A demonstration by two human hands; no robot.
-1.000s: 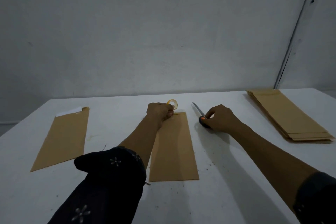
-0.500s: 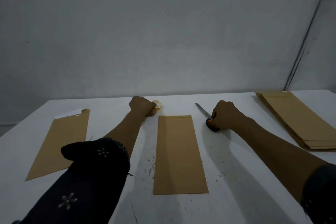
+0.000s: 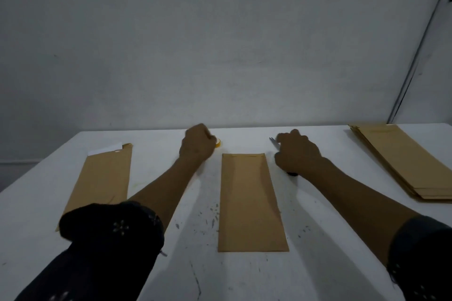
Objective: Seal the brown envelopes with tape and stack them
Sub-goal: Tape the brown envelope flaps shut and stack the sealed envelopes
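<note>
A brown envelope [image 3: 249, 200] lies lengthwise in the middle of the white table [image 3: 318, 264]. My left hand [image 3: 197, 146] is at its far left corner, fingers curled round a small yellow tape roll [image 3: 218, 143] that mostly hides behind the fist. My right hand [image 3: 297, 154] lies over the scissors [image 3: 274, 141] to the right of the envelope; only the blade tip and a bit of dark handle show. Another brown envelope [image 3: 102, 178] with white paper [image 3: 105, 149] sticking out of its top lies on the left. A stack of brown envelopes [image 3: 401, 159] sits at the far right.
A grey wall stands right behind the table's far edge. A dark cable [image 3: 415, 56] runs down the wall at the right. Small dark marks speckle the table around the middle envelope. My dark sleeves cover the near corners.
My left hand carried the tape roll off the envelope's top to the left. My right hand stayed on the scissors. The camera dipped and drew closer.
</note>
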